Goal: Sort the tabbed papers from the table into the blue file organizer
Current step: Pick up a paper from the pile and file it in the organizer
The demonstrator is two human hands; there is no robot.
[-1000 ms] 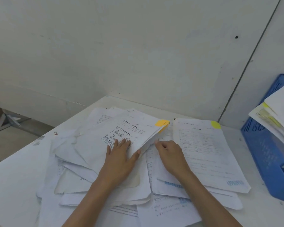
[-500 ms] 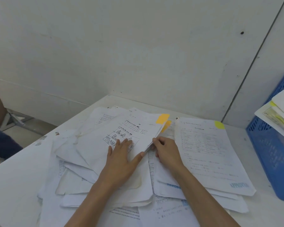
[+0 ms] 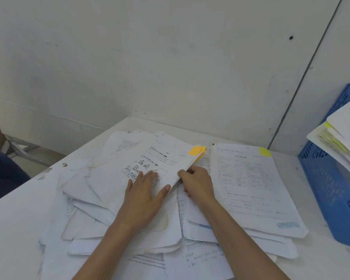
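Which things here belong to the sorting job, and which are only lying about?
Job: orange-tabbed papers, yellow-tabbed paper, blue organizer, left hand, right hand.
Lying about: crumpled papers with no visible tab, metal frame on floor.

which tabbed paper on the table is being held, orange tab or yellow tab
The orange-tabbed paper: the left hand presses flat on it and the right hand pinches its raised right edge. The yellow-tabbed paper lies flat beside it, ungripped.

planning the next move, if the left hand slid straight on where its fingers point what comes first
Only more of the printed sheet under it; the left hand likely passes left of the orange tab toward the wall.
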